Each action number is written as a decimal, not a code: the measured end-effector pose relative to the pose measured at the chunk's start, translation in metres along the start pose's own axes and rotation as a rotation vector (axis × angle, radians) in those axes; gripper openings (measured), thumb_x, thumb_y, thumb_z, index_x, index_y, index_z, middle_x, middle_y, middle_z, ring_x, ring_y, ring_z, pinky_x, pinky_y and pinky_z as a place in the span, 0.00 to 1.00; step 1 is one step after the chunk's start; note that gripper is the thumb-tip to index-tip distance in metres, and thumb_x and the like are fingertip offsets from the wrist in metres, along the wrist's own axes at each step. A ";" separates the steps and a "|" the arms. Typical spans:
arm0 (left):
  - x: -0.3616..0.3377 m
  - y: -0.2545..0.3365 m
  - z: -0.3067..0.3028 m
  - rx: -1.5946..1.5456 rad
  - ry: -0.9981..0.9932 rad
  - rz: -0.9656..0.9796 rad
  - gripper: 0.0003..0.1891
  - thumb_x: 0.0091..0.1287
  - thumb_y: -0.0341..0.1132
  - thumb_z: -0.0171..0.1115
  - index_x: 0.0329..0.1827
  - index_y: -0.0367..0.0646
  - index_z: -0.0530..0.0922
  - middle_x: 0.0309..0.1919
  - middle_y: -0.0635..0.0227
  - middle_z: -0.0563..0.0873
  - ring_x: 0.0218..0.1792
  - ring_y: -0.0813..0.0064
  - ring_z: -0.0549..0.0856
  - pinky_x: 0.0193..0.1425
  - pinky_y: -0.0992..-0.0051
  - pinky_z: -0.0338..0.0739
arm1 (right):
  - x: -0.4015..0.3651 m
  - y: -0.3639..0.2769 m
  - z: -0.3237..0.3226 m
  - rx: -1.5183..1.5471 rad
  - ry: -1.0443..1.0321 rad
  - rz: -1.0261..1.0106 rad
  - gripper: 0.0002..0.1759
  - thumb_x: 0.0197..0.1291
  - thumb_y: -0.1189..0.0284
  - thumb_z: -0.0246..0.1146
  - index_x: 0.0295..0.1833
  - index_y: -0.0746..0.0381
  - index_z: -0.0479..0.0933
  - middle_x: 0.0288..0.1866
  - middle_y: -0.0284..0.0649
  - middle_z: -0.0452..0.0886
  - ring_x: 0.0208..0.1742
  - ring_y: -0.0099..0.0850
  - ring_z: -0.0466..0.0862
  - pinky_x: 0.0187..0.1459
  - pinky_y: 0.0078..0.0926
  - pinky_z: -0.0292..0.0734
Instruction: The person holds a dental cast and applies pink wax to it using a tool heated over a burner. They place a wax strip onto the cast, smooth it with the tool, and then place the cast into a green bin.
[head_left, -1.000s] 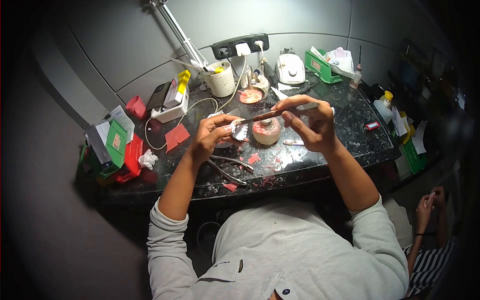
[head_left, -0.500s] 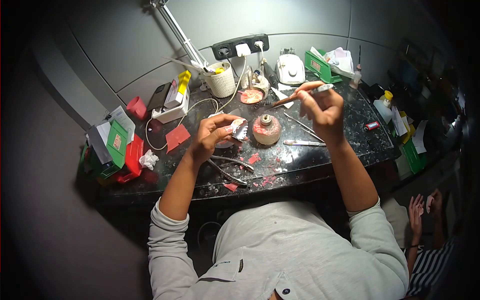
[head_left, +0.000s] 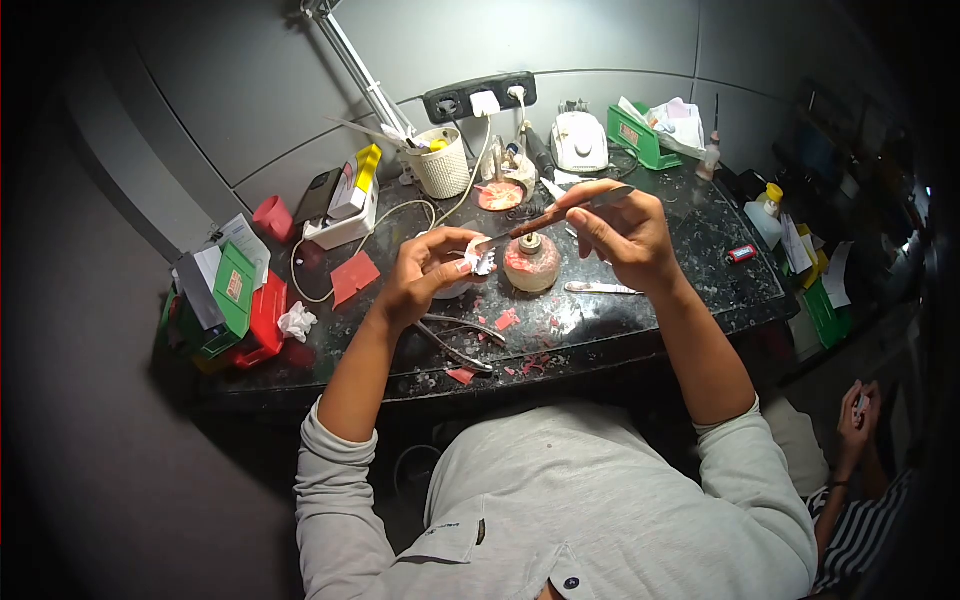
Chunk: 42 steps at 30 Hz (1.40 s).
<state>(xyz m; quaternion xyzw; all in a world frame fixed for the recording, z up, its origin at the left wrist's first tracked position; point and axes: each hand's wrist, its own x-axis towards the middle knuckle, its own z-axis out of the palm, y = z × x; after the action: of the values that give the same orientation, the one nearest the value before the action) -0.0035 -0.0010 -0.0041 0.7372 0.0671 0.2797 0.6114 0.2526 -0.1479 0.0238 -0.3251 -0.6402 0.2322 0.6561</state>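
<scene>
My left hand (head_left: 425,272) is closed on a small white and pinkish piece with a jagged edge (head_left: 481,256), which looks like a row of teeth. Between its fingertips and thumb, my right hand (head_left: 625,238) grips a brown-handled metal knife (head_left: 548,218). The blade points left and reaches the top of the jagged piece. Just below the handle stands a round, red-stained burner jar (head_left: 532,264) with a metal neck; no flame can be made out. A thin light-coloured tool (head_left: 603,288) lies right of the jar.
Pliers (head_left: 455,345) and pink scraps (head_left: 508,319) lie near the front edge. A pink sheet (head_left: 354,277), a woven cup (head_left: 440,165), a white device (head_left: 579,140) and green bins (head_left: 640,138) surround the work. At lower right, a co-worker's hands (head_left: 858,420) hold something small.
My right hand has moved slightly left and down, turning the knife so that its blade meets the piece in my left hand. The co-worker's hands have come together.
</scene>
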 end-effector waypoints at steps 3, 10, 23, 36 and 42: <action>0.000 -0.002 -0.001 -0.019 0.012 -0.018 0.22 0.67 0.31 0.63 0.62 0.30 0.76 0.54 0.56 0.85 0.55 0.68 0.84 0.61 0.61 0.85 | -0.001 0.000 0.002 -0.015 0.005 0.024 0.08 0.70 0.76 0.66 0.51 0.68 0.82 0.34 0.33 0.85 0.30 0.16 0.80 0.31 0.14 0.74; 0.000 0.001 0.001 -0.004 0.008 -0.009 0.22 0.67 0.31 0.61 0.62 0.31 0.76 0.54 0.56 0.85 0.55 0.67 0.85 0.59 0.61 0.86 | 0.001 -0.002 0.000 -0.087 0.042 -0.001 0.07 0.70 0.76 0.66 0.49 0.68 0.83 0.31 0.32 0.84 0.26 0.16 0.78 0.28 0.14 0.73; 0.000 0.002 0.001 0.034 0.018 -0.014 0.24 0.67 0.35 0.60 0.63 0.30 0.76 0.55 0.55 0.85 0.55 0.67 0.85 0.58 0.61 0.86 | 0.012 0.018 -0.011 -0.366 0.316 0.119 0.07 0.69 0.71 0.69 0.47 0.63 0.87 0.24 0.29 0.83 0.23 0.13 0.77 0.23 0.15 0.70; 0.002 -0.009 -0.006 0.072 0.033 0.017 0.22 0.67 0.33 0.62 0.62 0.31 0.77 0.53 0.56 0.86 0.52 0.68 0.87 0.57 0.66 0.86 | 0.012 0.027 -0.052 -0.046 0.392 0.358 0.08 0.70 0.70 0.66 0.45 0.64 0.82 0.25 0.31 0.81 0.14 0.13 0.64 0.17 0.14 0.57; 0.002 -0.004 -0.002 0.106 0.018 0.045 0.21 0.68 0.33 0.63 0.62 0.32 0.78 0.51 0.58 0.86 0.53 0.72 0.86 0.61 0.69 0.82 | 0.011 0.021 -0.048 -0.056 0.375 0.286 0.09 0.68 0.69 0.67 0.45 0.65 0.82 0.30 0.32 0.82 0.17 0.14 0.71 0.17 0.13 0.58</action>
<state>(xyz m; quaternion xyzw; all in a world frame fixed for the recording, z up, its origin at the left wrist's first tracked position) -0.0019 0.0029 -0.0072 0.7672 0.0706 0.2962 0.5645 0.3038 -0.1315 0.0176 -0.4678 -0.4608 0.2405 0.7148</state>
